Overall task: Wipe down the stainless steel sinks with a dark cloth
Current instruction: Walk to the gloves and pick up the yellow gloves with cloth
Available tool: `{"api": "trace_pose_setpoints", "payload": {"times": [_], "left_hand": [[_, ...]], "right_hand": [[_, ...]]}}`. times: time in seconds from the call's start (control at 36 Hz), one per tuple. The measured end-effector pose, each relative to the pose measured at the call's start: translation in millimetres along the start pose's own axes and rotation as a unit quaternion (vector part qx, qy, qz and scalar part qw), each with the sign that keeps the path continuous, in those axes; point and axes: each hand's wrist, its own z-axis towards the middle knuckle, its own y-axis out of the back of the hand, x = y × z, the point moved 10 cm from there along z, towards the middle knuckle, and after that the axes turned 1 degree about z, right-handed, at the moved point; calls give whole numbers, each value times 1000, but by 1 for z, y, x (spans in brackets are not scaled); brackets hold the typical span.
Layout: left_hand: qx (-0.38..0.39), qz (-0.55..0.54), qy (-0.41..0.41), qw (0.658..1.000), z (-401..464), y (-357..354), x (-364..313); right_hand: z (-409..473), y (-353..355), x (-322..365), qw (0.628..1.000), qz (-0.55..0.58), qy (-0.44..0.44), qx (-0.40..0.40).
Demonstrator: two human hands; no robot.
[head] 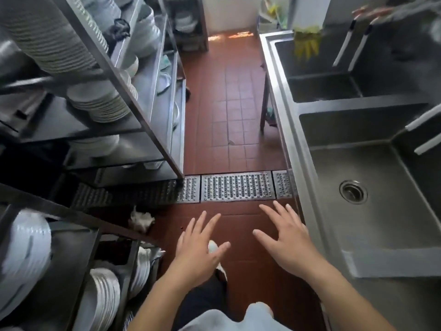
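The stainless steel sink unit [284, 120] runs along the right side. Its near basin [381, 216] has a round drain [353, 191], and a far basin [319, 75] lies beyond a dividing ledge. A dark cloth [118, 29] hangs bunched on the upper left rack, far from both hands. My left hand [199, 249] hovers over the red floor with fingers spread and holds nothing. My right hand [285, 240] is also open and spread, just left of the near basin's front rim, not touching it.
Steel racks [152, 130] stacked with white plates and bowls fill the left side. A narrow red tiled aisle [229, 111] runs ahead, crossed by a metal drain grate [238, 186]. A crumpled white rag [140, 220] lies on the floor. Yellow gloves [306, 43] hang over the far basin.
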Motion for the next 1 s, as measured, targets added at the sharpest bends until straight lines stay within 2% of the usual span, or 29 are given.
{"api": "trace_pose_setpoints", "payload": {"times": [0.14, 0.28, 0.39, 0.5, 0.58, 0.69, 0.83, 1.0], "left_hand": [[37, -48, 24, 998, 101, 37, 22], [8, -90, -48, 995, 231, 136, -9], [-22, -84, -110, 990, 323, 222, -44], [-3, -54, -133, 990, 404, 269, -77], [34, -43, -147, 988, 453, 272, -98], [96, -9, -152, 984, 507, 255, -116], [156, 17, -143, 977, 584, 257, -127], [131, 53, -109, 984, 703, 333, -165]], "right_hand": [[99, 34, 14, 999, -3, -37, -8], [190, 101, 47, 996, -2, -79, -50], [254, 165, 88, 991, 15, -77, -113], [302, 205, 109, 982, 53, -73, -166], [338, 215, 97, 978, 71, -101, -167], [394, 219, 53, 971, 99, -177, -128], [486, 260, 0, 951, 145, -216, -168], [615, 355, -28, 937, 189, -216, -201]]}}
